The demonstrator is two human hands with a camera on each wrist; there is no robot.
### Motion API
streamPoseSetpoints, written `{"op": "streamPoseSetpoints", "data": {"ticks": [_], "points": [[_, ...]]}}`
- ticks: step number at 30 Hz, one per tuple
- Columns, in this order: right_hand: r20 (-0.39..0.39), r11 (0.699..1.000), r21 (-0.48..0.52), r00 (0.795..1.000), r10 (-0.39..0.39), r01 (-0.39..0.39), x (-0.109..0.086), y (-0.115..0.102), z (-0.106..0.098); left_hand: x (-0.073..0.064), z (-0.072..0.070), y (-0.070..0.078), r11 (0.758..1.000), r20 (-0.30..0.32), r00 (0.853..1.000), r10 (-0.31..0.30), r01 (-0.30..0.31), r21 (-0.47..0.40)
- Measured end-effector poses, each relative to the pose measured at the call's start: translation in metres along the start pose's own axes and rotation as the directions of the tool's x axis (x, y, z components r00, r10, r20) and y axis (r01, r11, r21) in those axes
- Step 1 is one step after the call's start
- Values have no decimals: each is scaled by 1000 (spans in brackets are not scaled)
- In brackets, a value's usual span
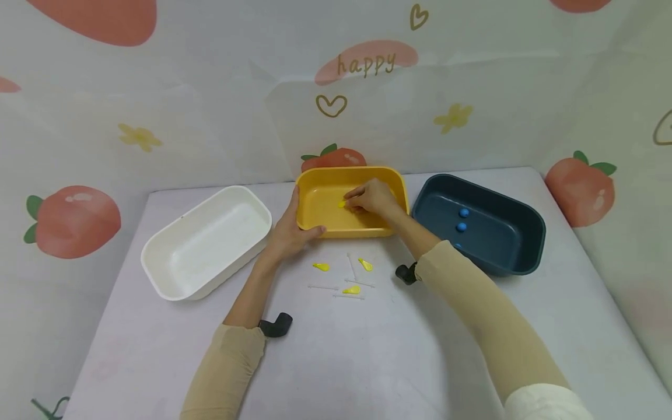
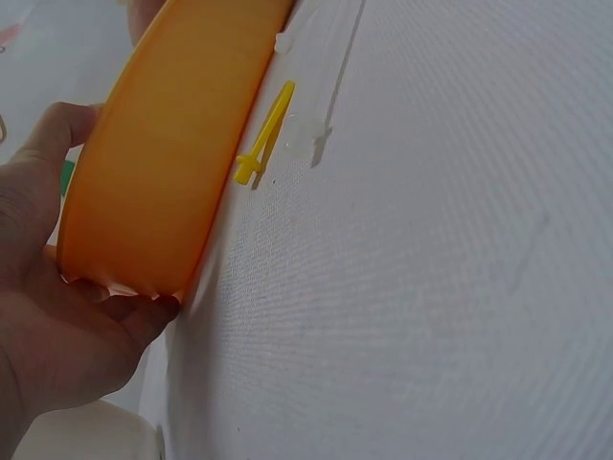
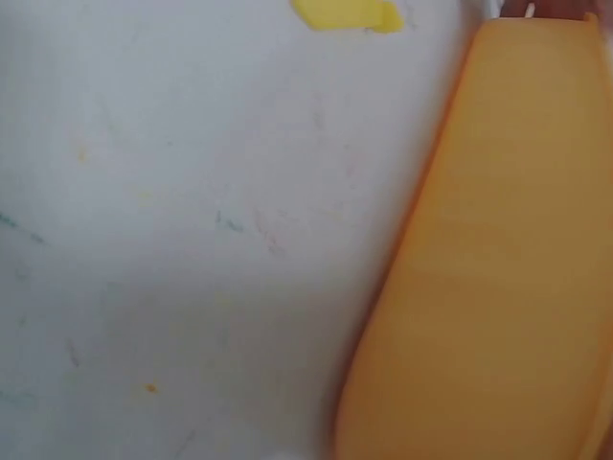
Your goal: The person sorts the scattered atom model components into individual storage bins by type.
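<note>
One yellow piece (image 1: 342,205) sits in right hand (image 1: 374,198).

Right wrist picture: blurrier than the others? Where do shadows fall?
Right wrist: yes, soft, shade beside the yellow tray; left wrist: sharper weave on the tabletop, shadow by the tray's end; head: clearer edges, shadow along the right sleeve.

Yellow rectangular plastic tray (image 1: 352,233) at rear centre of the white-covered table (image 1: 346,361). White rectangular plastic tray (image 1: 205,245) to its left; dark-blue rectangular plastic tray (image 1: 506,248) to its right, small round blue balls (image 1: 464,213) in it. On the table before the yellow tray: three yellow teardrop-shaped pieces (image 1: 366,265) among four thin white sticks (image 1: 323,287). Left hand (image 1: 290,233) at yellow tray's left end; right hand (image 1: 371,197) inside it with a small yellow piece (image 1: 342,204).
</note>
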State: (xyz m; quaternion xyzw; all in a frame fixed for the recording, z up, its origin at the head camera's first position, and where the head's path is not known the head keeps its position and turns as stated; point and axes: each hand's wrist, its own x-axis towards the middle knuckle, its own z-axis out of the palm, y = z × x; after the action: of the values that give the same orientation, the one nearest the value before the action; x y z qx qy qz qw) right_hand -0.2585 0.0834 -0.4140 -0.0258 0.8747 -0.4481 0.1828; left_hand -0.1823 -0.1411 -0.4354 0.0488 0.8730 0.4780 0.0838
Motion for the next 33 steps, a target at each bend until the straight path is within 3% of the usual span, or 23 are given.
{"op": "streamPoseSetpoints", "data": {"ticks": [17,26,33], "points": [[-39,994,42,994,-97,99,-28,-19,-12,0,-3,3,1000,2,1000,3,-3,5],[-70,964,42,963,-258,262,-56,-21,-22,-2,-1,3,1000,-12,1000,-3,3,13],[-60,952,72,954,-292,296,-75,-17,-22,-2,0,2,1000,-14,1000,-1,1,4]]}}
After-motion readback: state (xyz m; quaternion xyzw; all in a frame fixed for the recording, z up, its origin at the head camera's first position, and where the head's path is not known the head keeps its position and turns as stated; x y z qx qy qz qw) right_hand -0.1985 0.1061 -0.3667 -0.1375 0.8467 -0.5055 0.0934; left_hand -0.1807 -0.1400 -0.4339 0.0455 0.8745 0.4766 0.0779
